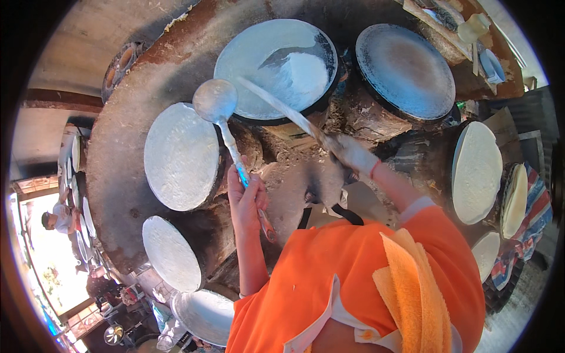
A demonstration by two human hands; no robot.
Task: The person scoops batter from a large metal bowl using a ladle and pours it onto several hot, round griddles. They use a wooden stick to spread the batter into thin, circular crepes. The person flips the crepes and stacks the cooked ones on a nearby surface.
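Observation:
My left hand (247, 197) is closed around the handle of a metal ladle (215, 101). Its round bowl is raised beside the near left edge of a large round griddle (238, 106). White batter (306, 73) covers much of that griddle, with a dark patch showing partly bare near its right side. My right hand (351, 154), whitish as if gloved or coated, grips a long pale wooden stick (282, 107). The stick's far end reaches over the batter; whether it touches the surface I cannot tell.
Another round griddle (406, 70) stands at the far right. To the left are griddles with white sheets (181, 157) (170, 254); on the right lie more pale round sheets (477, 173). A small blue-white cup (492, 66) sits at the upper right. A person (59, 217) is at the far left.

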